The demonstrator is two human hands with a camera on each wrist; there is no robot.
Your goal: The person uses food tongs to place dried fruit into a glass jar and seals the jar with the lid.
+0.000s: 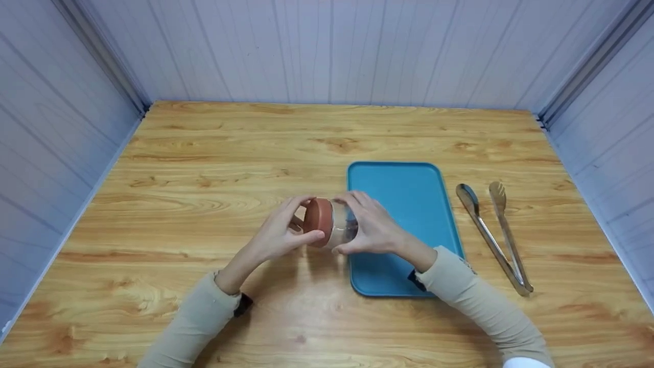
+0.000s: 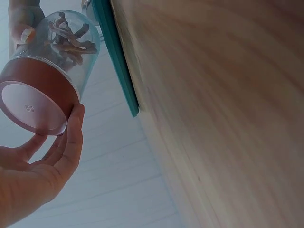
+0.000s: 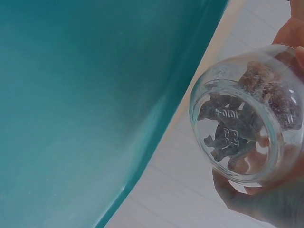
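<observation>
A clear glass jar (image 1: 339,230) with a reddish-brown lid (image 1: 319,223) is held tilted on its side, lid toward the left, above the table. My left hand (image 1: 278,230) grips the lid, thumb on the near side and fingers around the far side. The right hand (image 1: 378,227) holds the glass body near its base, its fingers curled around it. Through the glass, several brownish, dried-looking strips (image 2: 71,45) show in the left wrist view. Raised markings stand on the jar's base (image 3: 232,126) in the right wrist view.
A blue-green rectangular tray (image 1: 398,186) lies on the wood-patterned table (image 1: 214,153), partly under the right hand and forearm. Right of it rest metal tongs (image 1: 523,288), spread apart with the hinge toward me. Pale panelled walls (image 1: 306,51) stand at the back and both sides.
</observation>
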